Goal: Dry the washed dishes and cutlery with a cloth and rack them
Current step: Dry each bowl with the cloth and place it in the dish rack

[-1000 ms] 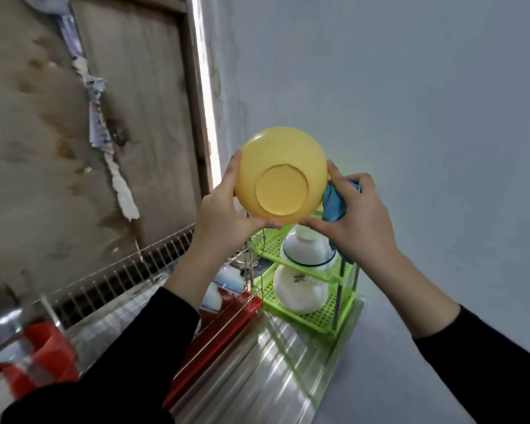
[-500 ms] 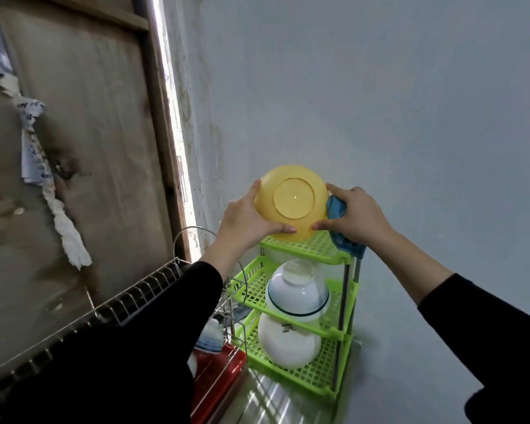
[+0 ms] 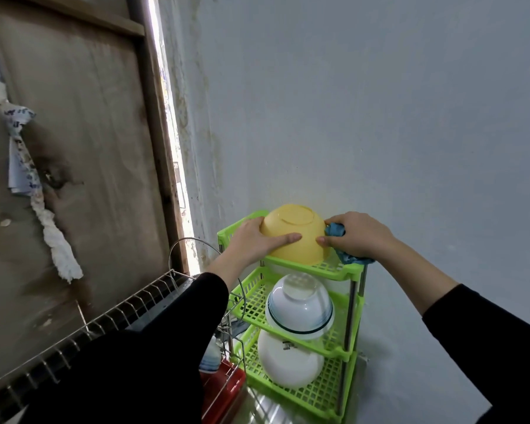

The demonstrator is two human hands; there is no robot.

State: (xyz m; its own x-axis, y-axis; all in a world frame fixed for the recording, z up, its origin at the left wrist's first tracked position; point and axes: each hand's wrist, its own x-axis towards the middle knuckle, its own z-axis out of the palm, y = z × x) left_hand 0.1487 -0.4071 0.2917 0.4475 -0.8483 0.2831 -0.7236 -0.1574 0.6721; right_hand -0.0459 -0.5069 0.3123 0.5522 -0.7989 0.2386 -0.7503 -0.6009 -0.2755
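Pale grey-blue wall (image 3: 380, 117) fills the corner and meets a stained wooden board (image 3: 89, 148) well to the left of the fingers. Torn paper (image 3: 22, 148) hangs on the board, its blue print too blurred to read. A wire rack (image 3: 104, 319) runs below and left of the left fingers.

Right under both hands stands a green plastic rack (image 3: 348, 272) of three tiers. The yellow bowl (image 3: 294, 237) is mouth down on the top tier, between the two sets of fingers. Below them, a white bowl with a dark band (image 3: 300, 310) lies upturned on the middle tier. A plain white bowl (image 3: 288, 362) on the lowest tier bears a small dark mark I cannot read.

The left hand (image 3: 251, 240) grips the yellow bowl's left side, thumb flat along the front and fingers round the back. The right hand (image 3: 355, 237) curls tight on a bunched blue cloth (image 3: 335, 231), its thumb tip touching the bowl's right side.
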